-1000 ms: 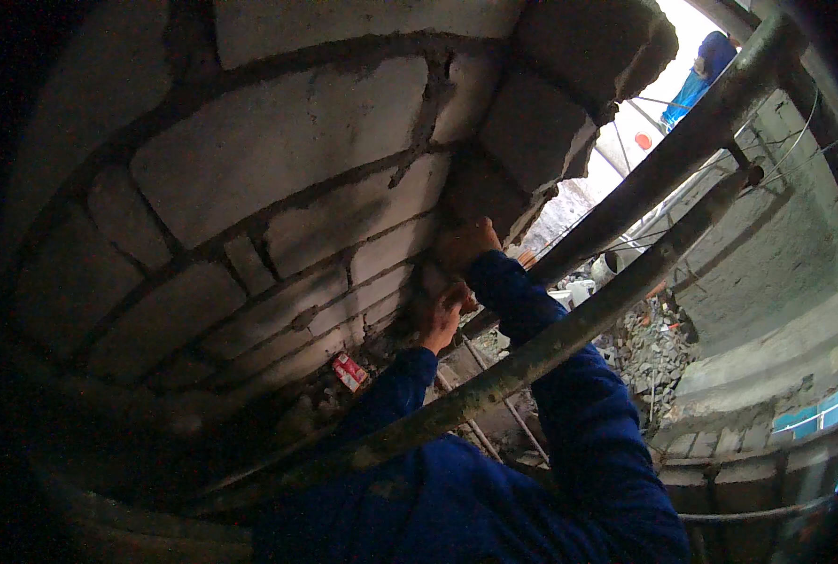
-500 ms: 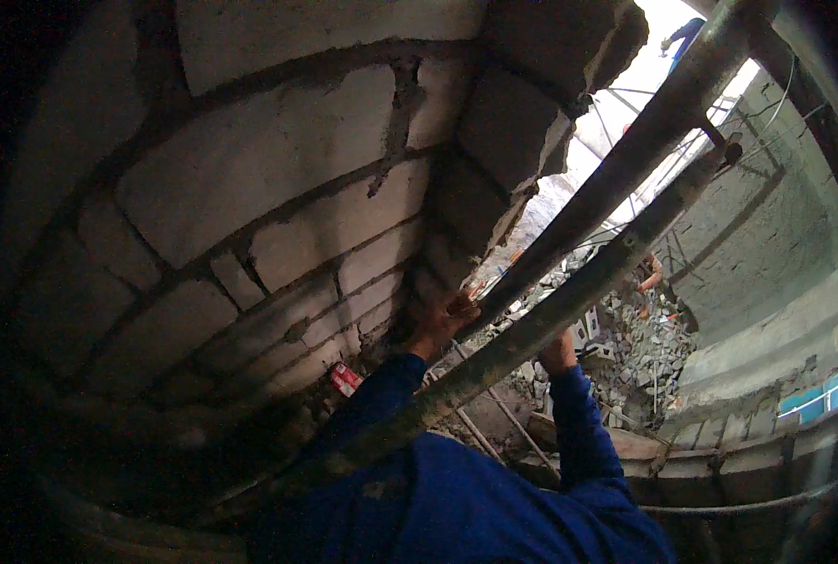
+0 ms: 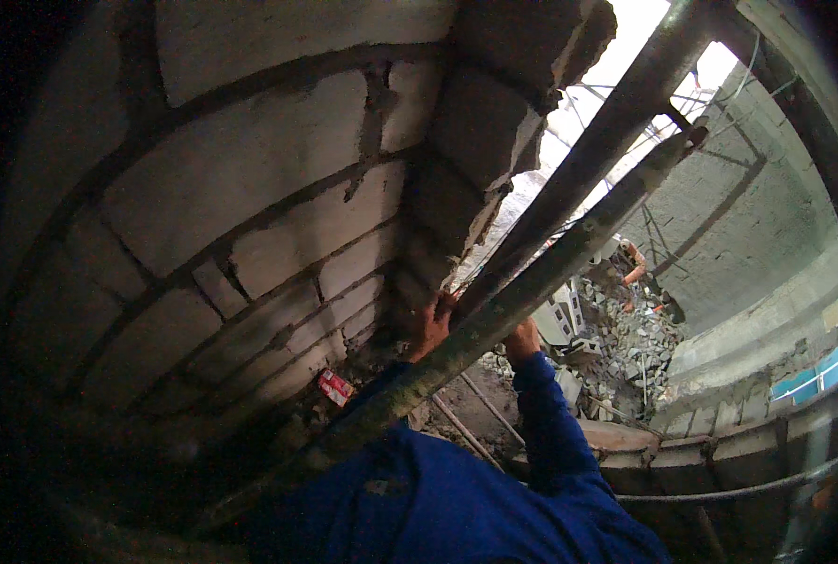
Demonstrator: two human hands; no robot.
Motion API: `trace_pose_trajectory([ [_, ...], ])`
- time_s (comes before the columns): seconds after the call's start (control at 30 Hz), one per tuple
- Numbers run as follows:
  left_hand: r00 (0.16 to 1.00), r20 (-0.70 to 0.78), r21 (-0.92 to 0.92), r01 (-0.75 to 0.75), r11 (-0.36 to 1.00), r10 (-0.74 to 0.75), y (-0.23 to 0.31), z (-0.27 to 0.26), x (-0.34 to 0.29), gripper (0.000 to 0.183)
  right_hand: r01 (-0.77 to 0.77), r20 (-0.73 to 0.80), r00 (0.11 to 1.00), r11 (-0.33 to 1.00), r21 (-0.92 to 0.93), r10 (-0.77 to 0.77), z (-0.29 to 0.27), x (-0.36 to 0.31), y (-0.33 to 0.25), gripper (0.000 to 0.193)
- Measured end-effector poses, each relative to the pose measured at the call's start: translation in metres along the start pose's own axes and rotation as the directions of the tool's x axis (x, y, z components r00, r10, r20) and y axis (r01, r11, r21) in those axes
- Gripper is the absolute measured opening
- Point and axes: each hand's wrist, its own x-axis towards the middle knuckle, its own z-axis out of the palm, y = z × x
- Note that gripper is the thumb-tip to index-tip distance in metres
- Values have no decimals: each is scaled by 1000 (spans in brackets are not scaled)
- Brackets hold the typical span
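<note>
My left hand (image 3: 430, 328) is at the lower part of a thick dark pole (image 3: 583, 169), close to the broken edge of the block wall (image 3: 278, 221). Its fingers appear curled against the pole, though shadow blurs them. My right hand (image 3: 523, 340) reaches up behind a second, nearer pole (image 3: 522, 291), which hides its fingers; whether it grips anything I cannot tell. Both poles slant from lower left to upper right. Blue sleeves cover my forearms.
Broken rubble (image 3: 630, 352) and hollow concrete blocks (image 3: 562, 315) lie below. A red and white packet (image 3: 335, 387) is beside the wall's foot. Thin rods (image 3: 466, 432) cross under my arms. A grey plastered wall (image 3: 729, 226) and an orange pipe-like piece (image 3: 635, 263) are to the right.
The whole view has shifted, so wall, poles and hands appear farther left. My right hand has come slightly nearer my left. The blue-clad figure at the top is no longer clearly visible.
</note>
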Motion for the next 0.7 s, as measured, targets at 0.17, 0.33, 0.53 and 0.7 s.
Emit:
trace_pose_trajectory([
  [0.17, 997, 74, -25, 41, 999, -39, 6, -6, 1, 22, 287, -3, 958, 958, -28, -287, 20, 7, -13, 34],
  [0.33, 995, 86, -17, 49, 999, -47, 5, -9, 2, 23, 26, -11, 1000, 950, 312, -24, 23, 18, -27, 21],
  [0.53, 997, 67, 3, 38, 999, -38, 9, -8, -1, 24, 490, 217, 847, 558, -670, -485, 17, 54, 6, 27],
  [0.7, 994, 84, 6, 69, 998, -69, 12, -13, 2, 25, -102, 170, 985, 699, 707, -28, 17, 69, 19, 30],
])
